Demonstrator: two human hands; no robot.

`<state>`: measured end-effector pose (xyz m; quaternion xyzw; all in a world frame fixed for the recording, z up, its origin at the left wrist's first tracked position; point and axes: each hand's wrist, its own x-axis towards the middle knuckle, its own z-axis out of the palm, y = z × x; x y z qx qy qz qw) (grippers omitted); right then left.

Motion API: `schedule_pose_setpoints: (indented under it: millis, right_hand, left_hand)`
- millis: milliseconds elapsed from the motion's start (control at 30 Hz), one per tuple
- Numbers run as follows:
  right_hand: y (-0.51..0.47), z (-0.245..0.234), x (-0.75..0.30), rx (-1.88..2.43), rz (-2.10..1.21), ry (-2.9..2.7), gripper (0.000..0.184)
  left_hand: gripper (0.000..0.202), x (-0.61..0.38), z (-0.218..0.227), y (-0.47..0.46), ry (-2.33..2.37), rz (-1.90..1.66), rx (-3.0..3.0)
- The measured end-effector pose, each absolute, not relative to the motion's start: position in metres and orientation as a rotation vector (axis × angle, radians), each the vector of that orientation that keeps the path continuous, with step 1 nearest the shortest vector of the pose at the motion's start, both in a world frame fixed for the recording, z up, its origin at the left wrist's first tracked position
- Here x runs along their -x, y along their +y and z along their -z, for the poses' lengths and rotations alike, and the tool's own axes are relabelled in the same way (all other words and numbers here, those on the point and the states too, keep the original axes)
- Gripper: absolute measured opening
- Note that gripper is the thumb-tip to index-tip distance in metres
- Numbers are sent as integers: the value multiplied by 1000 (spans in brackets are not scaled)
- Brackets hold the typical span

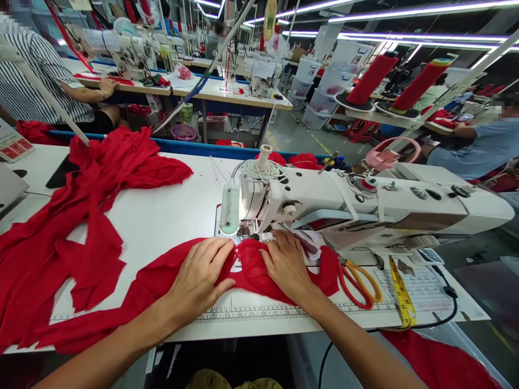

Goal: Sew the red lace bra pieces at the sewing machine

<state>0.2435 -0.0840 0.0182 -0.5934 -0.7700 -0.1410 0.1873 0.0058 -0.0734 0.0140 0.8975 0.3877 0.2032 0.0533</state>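
Note:
A red garment piece (253,267), with a rounded, cup-like part in the middle, lies at the front of the sewing machine (324,197). My left hand (205,270) rests on its left side, fingers stretched toward the needle area and thumb apart. On the right side of the cup, my right hand (287,265) presses down with its fingers laid out close to the presser foot. Both hands are open and flat on the cloth. The needle is hard to make out behind the clear guard (230,209). From under my left hand, red cloth trails off to the left.
A heap of red fabric (93,200) covers the table's left side. Right of my hands lie scissors (359,283) with red and orange handles and a yellow tape measure (402,294). A printed ruler (259,313) runs along the front edge. Other people work at nearby machines.

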Motion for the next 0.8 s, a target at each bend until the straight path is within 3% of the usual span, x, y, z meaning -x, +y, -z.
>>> schedule_pose_setpoints:
  millis: [100, 133, 233, 367, 500, 633, 800]
  right_hand:
    - [-105, -37, -228, 1470, 494, -2112, 17]
    - [-118, -45, -220, 1379, 497, -2114, 15]
    - [-159, -67, -200, 1144, 357, -2272, 12]
    - [-172, -72, -200, 1054, -145, -2330, 18]
    - [-142, -58, -213, 1260, -137, -2105, 28]
    - [-125, -43, -212, 1192, -163, -2106, 24]
    - [-128, -31, -211, 1152, 312, -2126, 19]
  left_hand:
    - [83, -14, -18, -66, 1187, -635, -2691]
    - [73, -15, -18, -63, 1162, -626, -2671]
    - [10, -15, -19, -58, 1024, -686, -2714]
    - [22, -9, -25, -61, 899, -1203, -2840]
    - [19, -8, -31, -67, 791, -1517, -2772]
    - [22, -2, -35, -71, 814, -1529, -2753]
    - [36, 22, -42, -96, 1040, -1193, -2562]
